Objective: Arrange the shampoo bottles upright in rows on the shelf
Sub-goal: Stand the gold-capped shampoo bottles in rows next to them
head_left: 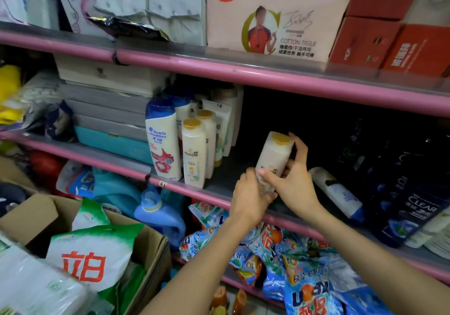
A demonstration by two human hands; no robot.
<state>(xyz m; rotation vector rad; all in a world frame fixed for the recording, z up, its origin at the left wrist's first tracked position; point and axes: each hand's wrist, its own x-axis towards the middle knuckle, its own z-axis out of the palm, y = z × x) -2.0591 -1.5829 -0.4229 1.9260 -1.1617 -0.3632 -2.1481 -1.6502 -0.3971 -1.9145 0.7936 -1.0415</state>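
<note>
A cream shampoo bottle with a gold cap (274,153) is held tilted over the middle shelf (219,188). My left hand (250,195) grips its lower part. My right hand (292,178) holds its side, one finger reaching up to the cap. To the left, upright bottles stand in rows: a white one with a blue cap (163,142) and gold-capped cream ones (194,153), more behind. A white bottle with a blue end (337,193) lies on its side to the right. Dark shampoo bottles (411,207) lean at the far right.
Stacked boxes (107,110) fill the left of the shelf. Tissue packs and cartons (275,20) sit on the shelf above. Below are a blue detergent jug (158,217), detergent bags (292,266) and a cardboard box with green-and-white bags (92,256).
</note>
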